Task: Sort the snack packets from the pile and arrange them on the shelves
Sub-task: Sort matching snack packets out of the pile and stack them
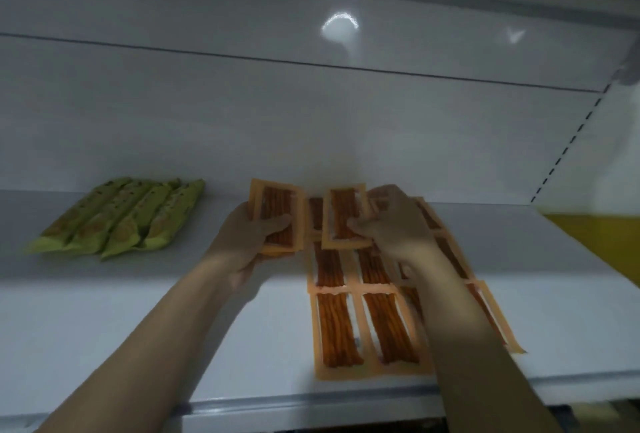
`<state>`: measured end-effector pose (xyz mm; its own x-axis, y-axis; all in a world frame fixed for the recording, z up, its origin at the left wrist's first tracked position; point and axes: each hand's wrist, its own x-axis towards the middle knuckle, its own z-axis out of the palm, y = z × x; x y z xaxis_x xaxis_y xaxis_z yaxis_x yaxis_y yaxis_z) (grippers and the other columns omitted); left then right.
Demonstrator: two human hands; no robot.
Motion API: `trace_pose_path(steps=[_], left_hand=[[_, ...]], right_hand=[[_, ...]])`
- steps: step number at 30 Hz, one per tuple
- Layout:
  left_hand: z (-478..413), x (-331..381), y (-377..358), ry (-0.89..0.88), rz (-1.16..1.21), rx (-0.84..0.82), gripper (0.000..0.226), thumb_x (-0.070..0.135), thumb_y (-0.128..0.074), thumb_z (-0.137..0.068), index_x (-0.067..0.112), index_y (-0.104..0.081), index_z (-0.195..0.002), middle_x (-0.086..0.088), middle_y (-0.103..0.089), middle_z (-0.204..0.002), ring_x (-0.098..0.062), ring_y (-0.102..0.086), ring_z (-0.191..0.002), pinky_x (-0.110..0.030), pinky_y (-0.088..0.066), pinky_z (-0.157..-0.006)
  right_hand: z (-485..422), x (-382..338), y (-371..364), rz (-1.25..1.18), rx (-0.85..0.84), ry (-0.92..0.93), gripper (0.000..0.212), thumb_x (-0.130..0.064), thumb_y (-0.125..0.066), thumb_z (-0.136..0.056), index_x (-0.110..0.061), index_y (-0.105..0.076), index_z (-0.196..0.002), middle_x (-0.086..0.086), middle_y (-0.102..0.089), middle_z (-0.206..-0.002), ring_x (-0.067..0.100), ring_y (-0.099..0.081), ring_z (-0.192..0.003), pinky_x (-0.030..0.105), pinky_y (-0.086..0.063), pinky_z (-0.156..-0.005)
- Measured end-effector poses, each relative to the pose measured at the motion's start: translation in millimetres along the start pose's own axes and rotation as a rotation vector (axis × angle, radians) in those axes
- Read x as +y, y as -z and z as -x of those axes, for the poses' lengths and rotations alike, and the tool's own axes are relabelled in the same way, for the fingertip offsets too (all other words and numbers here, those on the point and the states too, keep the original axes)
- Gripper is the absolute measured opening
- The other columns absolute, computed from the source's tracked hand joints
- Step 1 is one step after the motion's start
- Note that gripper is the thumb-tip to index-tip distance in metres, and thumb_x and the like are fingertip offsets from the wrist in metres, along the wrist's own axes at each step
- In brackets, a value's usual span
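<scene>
here each hand [256,235] [391,224] pinches orange packets [277,217].

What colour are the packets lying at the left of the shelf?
Green packets, clearest in the head view.

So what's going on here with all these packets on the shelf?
A person is stocking a white shelf. The left hand grips a small stack of orange packets, while the right hand pinches a single orange packet above the orange rows laid flat on the shelf. A group of green packets lies further left on the same shelf.
</scene>
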<state>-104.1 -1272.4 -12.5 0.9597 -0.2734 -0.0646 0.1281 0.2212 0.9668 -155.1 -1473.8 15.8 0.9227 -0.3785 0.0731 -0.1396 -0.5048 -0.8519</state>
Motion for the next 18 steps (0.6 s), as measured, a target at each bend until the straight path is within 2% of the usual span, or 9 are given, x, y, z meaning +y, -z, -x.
trace_pose_path(steps=[3,5,7,11,13,15,17,18], left_hand=[[-5,-15,5,-0.023,0.087,0.062,0.007,-0.002,-0.066,-0.087,0.005,-0.067,-0.089,-0.008,-0.068,-0.064,-0.018,-0.064,-0.052,-0.028,-0.053,-0.046],[-4,-26,4,-0.033,0.153,0.078,0.008,-0.002,-0.067,-0.087,0.006,-0.067,-0.084,-0.008,-0.066,-0.063,-0.021,-0.062,-0.052,-0.029,-0.051,-0.047],[-4,-35,2,-0.063,0.152,0.053,0.008,-0.003,-0.069,-0.085,0.003,-0.066,-0.082,-0.009,-0.065,-0.062,-0.025,-0.06,-0.05,-0.031,-0.049,-0.047],[-5,-42,2,-0.082,0.146,0.015,0.015,-0.004,-0.072,-0.083,-0.007,-0.062,-0.094,-0.011,-0.062,-0.062,-0.029,-0.057,-0.048,-0.032,-0.045,-0.049],[-5,-42,3,-0.085,0.17,0.0,0.016,-0.004,-0.073,-0.083,-0.01,-0.061,-0.093,-0.012,-0.06,-0.061,-0.029,-0.054,-0.047,-0.03,-0.043,-0.048],[-5,-42,3,-0.082,0.173,-0.016,0.018,-0.003,-0.074,-0.082,-0.011,-0.061,-0.091,-0.017,-0.061,-0.064,-0.029,-0.054,-0.048,-0.03,-0.043,-0.048],[-4,-41,2,-0.089,0.164,-0.028,0.019,0.001,-0.078,-0.079,-0.008,-0.064,-0.09,-0.022,-0.064,-0.07,-0.031,-0.056,-0.049,-0.032,-0.044,-0.048],[-2,-40,2,-0.09,0.174,-0.034,0.027,0.005,-0.081,-0.076,-0.008,-0.065,-0.093,-0.025,-0.065,-0.074,-0.032,-0.057,-0.051,-0.033,-0.045,-0.048]], right_hand=[[13,7,-22,0.136,-0.061,-0.012,0.032,-0.018,-0.079,-0.08,-0.021,-0.056,-0.102,-0.006,-0.06,-0.1,0.011,-0.059,-0.087,0.015,-0.04,-0.054],[20,11,-31,0.177,-0.077,-0.017,0.024,-0.016,-0.077,-0.081,-0.022,-0.058,-0.094,-0.008,-0.06,-0.093,0.01,-0.058,-0.08,0.014,-0.038,-0.048],[20,14,-35,0.269,-0.063,0.002,0.02,-0.015,-0.078,-0.08,-0.019,-0.061,-0.088,-0.008,-0.061,-0.085,0.014,-0.058,-0.08,0.014,-0.037,-0.053],[23,14,-42,0.425,-0.056,0.005,0.024,-0.022,-0.078,-0.078,-0.025,-0.055,-0.077,-0.011,-0.057,-0.079,0.013,-0.054,-0.08,0.017,-0.034,-0.058],[25,13,-45,0.526,-0.043,0.003,0.021,-0.029,-0.076,-0.08,-0.027,-0.055,-0.081,-0.011,-0.056,-0.083,0.013,-0.054,-0.083,0.024,-0.035,-0.064],[27,11,-45,0.578,-0.021,-0.016,0.018,-0.032,-0.074,-0.082,-0.026,-0.06,-0.09,-0.008,-0.06,-0.091,0.016,-0.058,-0.091,0.023,-0.034,-0.07],[31,8,-46,0.535,0.016,-0.021,0.023,-0.032,-0.072,-0.085,-0.023,-0.064,-0.104,-0.005,-0.063,-0.1,0.016,-0.059,-0.097,0.022,-0.035,-0.071],[33,5,-46,0.47,0.044,0.003,0.024,-0.032,-0.069,-0.088,-0.022,-0.064,-0.108,-0.006,-0.062,-0.099,0.012,-0.057,-0.093,0.02,-0.035,-0.069]])
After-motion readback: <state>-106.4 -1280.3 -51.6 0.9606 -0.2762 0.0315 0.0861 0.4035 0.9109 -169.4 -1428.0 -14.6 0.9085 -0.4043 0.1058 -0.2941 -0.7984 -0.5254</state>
